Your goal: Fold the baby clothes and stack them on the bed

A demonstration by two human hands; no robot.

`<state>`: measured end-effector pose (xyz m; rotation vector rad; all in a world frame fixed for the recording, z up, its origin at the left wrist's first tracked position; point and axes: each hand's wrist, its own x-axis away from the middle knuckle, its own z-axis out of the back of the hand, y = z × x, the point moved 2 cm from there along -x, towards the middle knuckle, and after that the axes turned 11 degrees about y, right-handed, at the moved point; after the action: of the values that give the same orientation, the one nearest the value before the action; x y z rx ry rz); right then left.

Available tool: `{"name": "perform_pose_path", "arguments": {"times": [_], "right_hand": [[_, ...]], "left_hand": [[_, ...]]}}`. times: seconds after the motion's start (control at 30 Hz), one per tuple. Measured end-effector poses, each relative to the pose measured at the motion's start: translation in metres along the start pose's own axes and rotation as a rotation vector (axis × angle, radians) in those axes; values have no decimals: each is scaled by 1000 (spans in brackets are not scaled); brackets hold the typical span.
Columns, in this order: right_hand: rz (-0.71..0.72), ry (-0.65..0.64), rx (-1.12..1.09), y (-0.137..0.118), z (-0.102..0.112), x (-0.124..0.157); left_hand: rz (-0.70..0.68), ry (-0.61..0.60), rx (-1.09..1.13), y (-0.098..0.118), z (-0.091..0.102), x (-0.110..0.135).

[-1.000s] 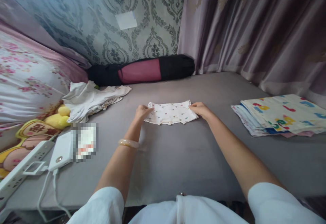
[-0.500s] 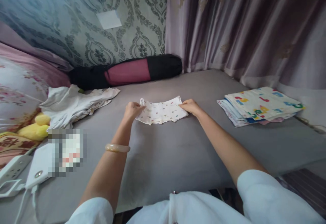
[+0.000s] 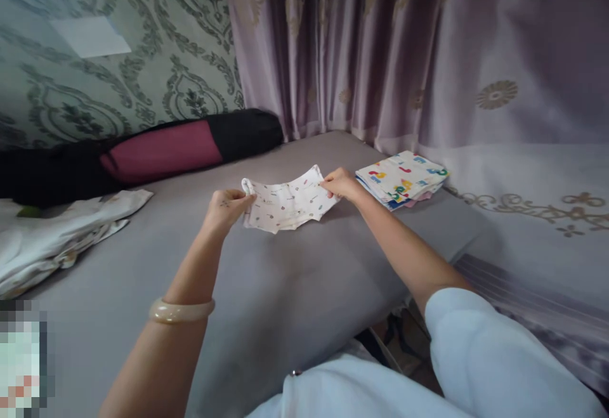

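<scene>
A small white garment with a scattered print [image 3: 288,202], folded into a rough rectangle, is stretched between my two hands above the grey bed. My left hand [image 3: 225,210] pinches its left end. At the right end, my right hand [image 3: 343,184] grips the upper corner between thumb and fingers. The cloth sags a little in the middle, and its lower edge is uneven. Just beyond my right hand lies a stack of folded clothes [image 3: 404,176], topped by a white piece with colourful figures.
Loose white clothes [image 3: 61,234] lie crumpled at the left. A long black and maroon bag [image 3: 162,151] rests along the patterned wall. Purple curtains [image 3: 333,56] hang behind the bed [image 3: 304,304]. A blurred-out item [image 3: 19,361] is at the lower left.
The view has swung to the right. My hands have lifted the printed garment off the bed and carried it toward the folded stack, still holding both ends.
</scene>
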<state>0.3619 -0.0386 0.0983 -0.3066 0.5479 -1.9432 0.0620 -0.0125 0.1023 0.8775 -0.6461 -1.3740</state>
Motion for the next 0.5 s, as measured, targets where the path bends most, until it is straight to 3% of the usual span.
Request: {"name": "perform_pose_path", "arguments": {"times": [0.23, 0.5], "right_hand": [[-176, 147, -316, 45, 38, -2], [-216, 424, -381, 97, 82, -9]], "left_hand": [[-12, -100, 174, 50, -47, 20], [-22, -160, 311, 91, -99, 32]]}}
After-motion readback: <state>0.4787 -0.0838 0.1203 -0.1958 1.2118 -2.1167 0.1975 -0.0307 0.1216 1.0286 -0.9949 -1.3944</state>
